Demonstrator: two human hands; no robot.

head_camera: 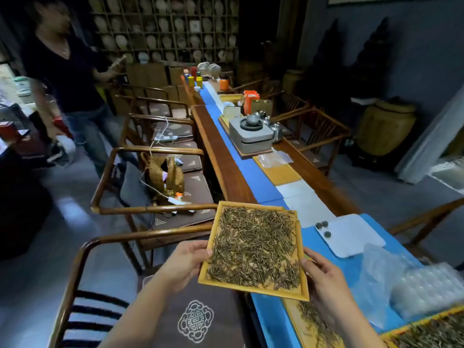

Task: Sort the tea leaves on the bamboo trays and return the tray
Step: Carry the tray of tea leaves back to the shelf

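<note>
I hold a rectangular bamboo tray in the air, over the near edge of the long table and a chair. Thin dark tea leaves cover it in a spread layer. My left hand grips its left rim, thumb on top. My right hand grips the right rim the same way. A second bamboo tray with leaves lies on the table below my right forearm. Part of a third tray shows at the bottom right corner.
The long wooden table with a blue runner carries a grey tea stove, a flat bamboo board, a white cloth and bubble wrap. Wooden chairs line the left side. A person stands at far left.
</note>
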